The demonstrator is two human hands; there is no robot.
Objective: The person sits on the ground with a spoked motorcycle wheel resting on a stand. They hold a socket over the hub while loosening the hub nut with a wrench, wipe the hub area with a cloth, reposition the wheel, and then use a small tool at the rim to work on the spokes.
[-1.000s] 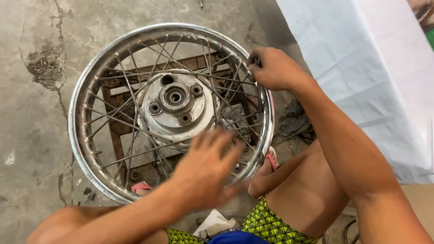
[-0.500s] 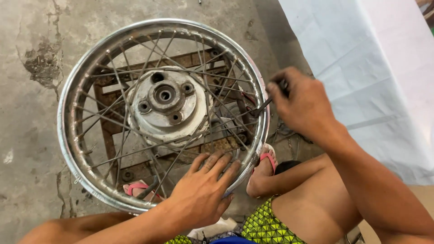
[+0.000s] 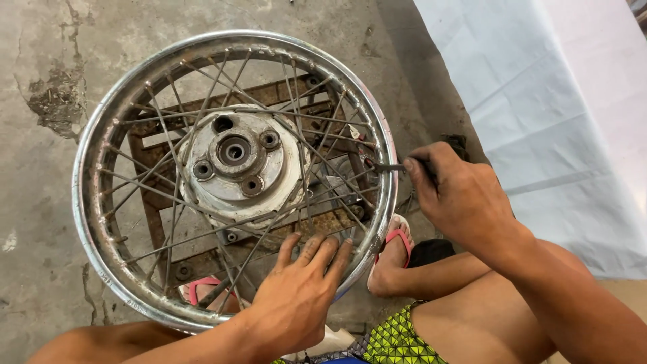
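The spoked motorcycle wheel (image 3: 232, 176) lies flat on a rusty metal stand (image 3: 156, 138) over the concrete floor (image 3: 40, 61). Your left hand (image 3: 296, 296) rests open, fingers spread on the spokes at the wheel's near rim. Your right hand (image 3: 458, 195) grips a spoke tool (image 3: 385, 166) at the wheel's right rim.

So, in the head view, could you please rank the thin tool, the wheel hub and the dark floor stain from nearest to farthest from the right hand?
1. Thin tool: held in the right hand, at the rim.
2. Wheel hub: wheel's centre, to the left.
3. Dark floor stain: far left, beyond the wheel.
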